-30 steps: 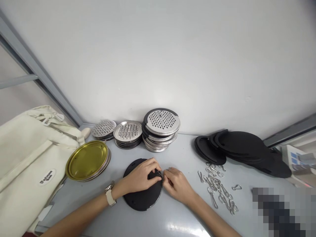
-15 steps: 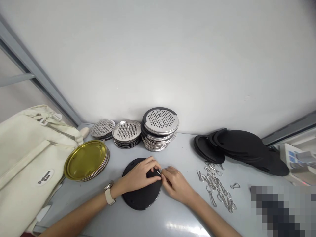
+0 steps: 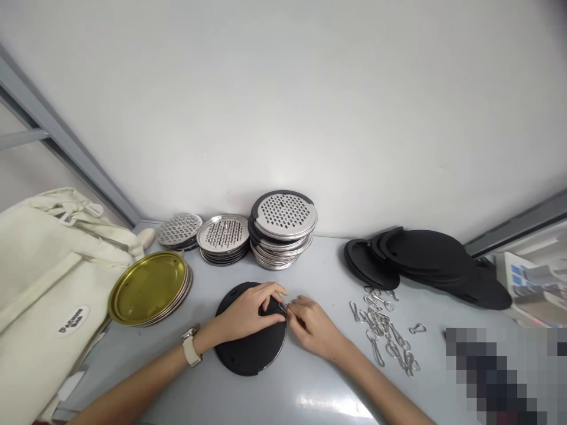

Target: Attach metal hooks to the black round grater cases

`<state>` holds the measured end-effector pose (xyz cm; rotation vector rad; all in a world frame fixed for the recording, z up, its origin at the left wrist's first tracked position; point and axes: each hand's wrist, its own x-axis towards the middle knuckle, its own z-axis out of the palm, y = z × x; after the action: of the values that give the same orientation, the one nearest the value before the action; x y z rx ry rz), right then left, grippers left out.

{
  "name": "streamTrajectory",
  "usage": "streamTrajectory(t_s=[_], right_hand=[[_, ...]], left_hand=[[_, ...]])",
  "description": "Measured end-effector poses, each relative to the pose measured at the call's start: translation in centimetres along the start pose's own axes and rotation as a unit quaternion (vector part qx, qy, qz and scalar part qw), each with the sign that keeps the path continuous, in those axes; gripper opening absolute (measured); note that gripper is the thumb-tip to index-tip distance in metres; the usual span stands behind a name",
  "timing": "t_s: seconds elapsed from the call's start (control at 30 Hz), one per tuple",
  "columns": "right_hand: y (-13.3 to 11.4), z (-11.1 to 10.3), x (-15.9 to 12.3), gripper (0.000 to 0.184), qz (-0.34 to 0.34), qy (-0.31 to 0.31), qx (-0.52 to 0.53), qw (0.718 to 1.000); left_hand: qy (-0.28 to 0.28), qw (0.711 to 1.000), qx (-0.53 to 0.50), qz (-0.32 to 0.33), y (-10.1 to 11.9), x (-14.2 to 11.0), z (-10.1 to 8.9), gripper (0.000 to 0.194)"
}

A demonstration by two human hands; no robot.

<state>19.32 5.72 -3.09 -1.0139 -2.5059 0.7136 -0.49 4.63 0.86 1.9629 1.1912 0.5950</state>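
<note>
A black round disc (image 3: pixel 254 348) with a small hole near its edge lies on the table in front of me. My left hand (image 3: pixel 252 310), with a watch at the wrist, rests over its upper part and steadies it, thumb and forefinger spread toward its right edge. A small metal spring clip (image 3: pixel 282 307) sits at that edge, partly hidden by fingers. My right hand (image 3: pixel 313 324) is closed, fingertips pinching the clip beside the disc. More metal clips (image 3: pixel 383 327) lie loose in a pile to the right of my right hand.
Round grater plates stand in stacks, a small one (image 3: pixel 179 230), a middle one (image 3: pixel 225 236) and a tall one (image 3: pixel 283 218), near the wall. Gold-coloured lids (image 3: pixel 153 289) and a cream bag (image 3: pixel 48 283) are left. Black discs (image 3: pixel 425 260) overlap at right, near a white box (image 3: pixel 527 283).
My left forefinger has lifted slightly away from the clip, widening the gap to the thumb. My right hand keeps its pinch at the disc's edge. The whole view has shifted a little.
</note>
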Motion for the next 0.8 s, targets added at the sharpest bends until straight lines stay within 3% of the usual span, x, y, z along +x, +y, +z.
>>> streamTrajectory(t_s=[0.3, 0.8], right_hand=[[-0.18, -0.08, -0.17, 0.027, -0.013, 0.015, -0.013, 1.000], [-0.03, -0.09, -0.38, 0.027, -0.025, 0.020, -0.003, 0.999]], left_hand=[[0.004, 0.999, 0.018, 0.036, 0.30, 0.03, -0.09, 0.031], [0.009, 0.999, -0.019, 0.026, 0.44, 0.22, -0.33, 0.022]])
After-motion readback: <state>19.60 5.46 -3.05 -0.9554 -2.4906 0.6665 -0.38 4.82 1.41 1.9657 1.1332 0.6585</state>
